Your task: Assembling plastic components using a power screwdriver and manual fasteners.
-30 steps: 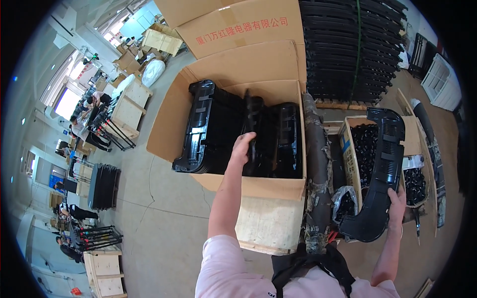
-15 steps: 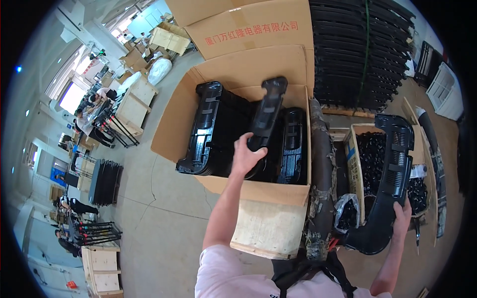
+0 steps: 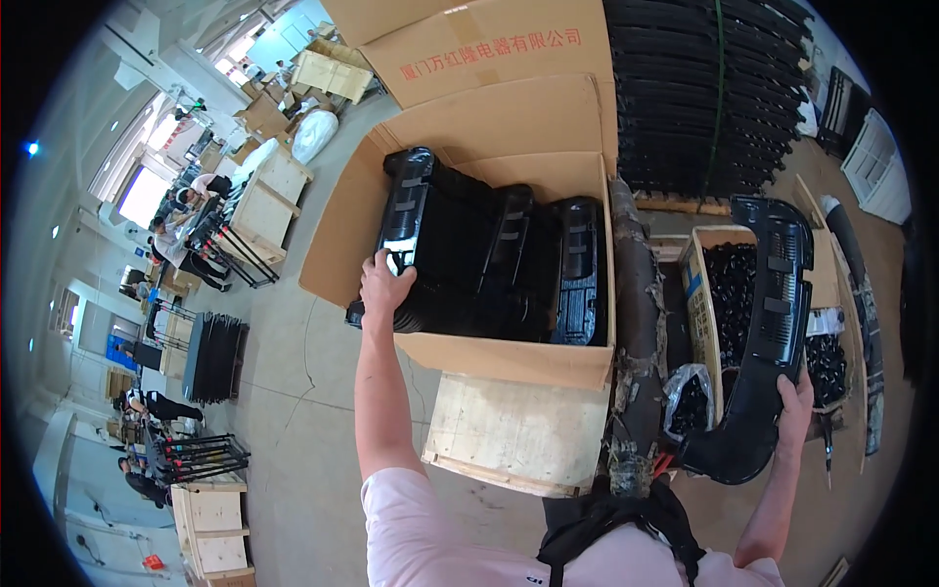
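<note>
My right hand [image 3: 796, 403] grips the side of a long black plastic panel [image 3: 778, 323] with vent slots and curved ends. It holds the panel tilted over an open-topped box at the right. My left hand [image 3: 384, 284] is at the near part of a glossy black panel [image 3: 406, 201] in the left stack of a large cardboard box [image 3: 489, 357]. Its fingers are curled over the panel's edge; the fingertips are partly hidden. Inside the box a middle panel [image 3: 511, 235] and a right-hand panel [image 3: 580, 254] stand among several similar ones.
A wooden crate [image 3: 514, 430] stands under the cardboard box. A worn padded post [image 3: 641, 323] runs between that box and the parts box [image 3: 729, 284], which holds small black pieces. A bag [image 3: 690, 401] of black pieces sits close by. Stacked black slats [image 3: 704, 98] rise behind. Other people work far left.
My left hand has let go of the middle panel, which now rests lower in the box, and has moved left to the left stack. My right hand still holds its panel.
</note>
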`<control>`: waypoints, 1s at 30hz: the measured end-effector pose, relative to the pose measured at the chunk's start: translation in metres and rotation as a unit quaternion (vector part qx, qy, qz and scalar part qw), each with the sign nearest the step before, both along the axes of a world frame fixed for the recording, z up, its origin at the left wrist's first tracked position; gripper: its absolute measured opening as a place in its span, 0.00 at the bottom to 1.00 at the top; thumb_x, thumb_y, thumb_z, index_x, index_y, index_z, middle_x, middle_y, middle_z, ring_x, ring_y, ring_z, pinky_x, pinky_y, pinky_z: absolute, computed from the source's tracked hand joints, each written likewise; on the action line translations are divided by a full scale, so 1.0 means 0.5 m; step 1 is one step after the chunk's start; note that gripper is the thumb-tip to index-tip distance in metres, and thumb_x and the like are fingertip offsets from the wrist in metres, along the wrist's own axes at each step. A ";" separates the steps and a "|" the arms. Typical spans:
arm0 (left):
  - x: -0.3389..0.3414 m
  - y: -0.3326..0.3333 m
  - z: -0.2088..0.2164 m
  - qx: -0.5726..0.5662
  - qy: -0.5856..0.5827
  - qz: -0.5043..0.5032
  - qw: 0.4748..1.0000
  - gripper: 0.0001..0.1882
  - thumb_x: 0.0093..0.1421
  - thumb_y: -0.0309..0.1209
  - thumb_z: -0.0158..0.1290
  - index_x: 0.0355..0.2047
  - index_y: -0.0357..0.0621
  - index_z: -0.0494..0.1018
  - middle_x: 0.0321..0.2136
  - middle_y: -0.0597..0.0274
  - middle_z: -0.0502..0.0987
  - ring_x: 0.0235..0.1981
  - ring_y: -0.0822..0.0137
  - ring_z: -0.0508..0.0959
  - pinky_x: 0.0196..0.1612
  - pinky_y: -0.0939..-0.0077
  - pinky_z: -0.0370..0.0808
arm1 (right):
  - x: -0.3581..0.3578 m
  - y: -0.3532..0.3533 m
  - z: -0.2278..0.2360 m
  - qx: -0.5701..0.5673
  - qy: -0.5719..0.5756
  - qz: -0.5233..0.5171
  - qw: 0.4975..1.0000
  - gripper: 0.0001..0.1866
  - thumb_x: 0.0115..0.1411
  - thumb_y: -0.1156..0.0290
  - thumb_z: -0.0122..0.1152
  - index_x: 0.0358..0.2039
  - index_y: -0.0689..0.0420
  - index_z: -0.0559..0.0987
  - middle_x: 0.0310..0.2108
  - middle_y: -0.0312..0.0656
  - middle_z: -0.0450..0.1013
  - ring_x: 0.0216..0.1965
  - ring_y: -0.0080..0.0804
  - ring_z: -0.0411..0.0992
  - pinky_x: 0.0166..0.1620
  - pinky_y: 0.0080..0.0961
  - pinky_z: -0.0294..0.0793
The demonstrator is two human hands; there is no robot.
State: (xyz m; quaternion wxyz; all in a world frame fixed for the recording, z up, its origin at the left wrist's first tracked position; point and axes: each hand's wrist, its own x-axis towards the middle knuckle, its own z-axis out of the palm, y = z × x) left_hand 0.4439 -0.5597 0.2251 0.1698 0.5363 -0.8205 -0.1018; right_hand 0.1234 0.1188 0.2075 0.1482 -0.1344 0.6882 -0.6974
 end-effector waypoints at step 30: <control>-0.261 0.117 -0.146 0.306 0.186 -0.056 0.932 0.21 0.61 0.40 0.56 0.43 0.32 0.79 0.32 0.56 0.81 0.35 0.63 0.80 0.42 0.66 0.76 | 0.037 0.078 -0.027 0.037 -0.055 -0.069 0.995 0.22 0.66 0.72 0.57 0.59 0.66 0.75 0.47 0.41 0.79 0.45 0.25 0.77 0.52 0.24 0.75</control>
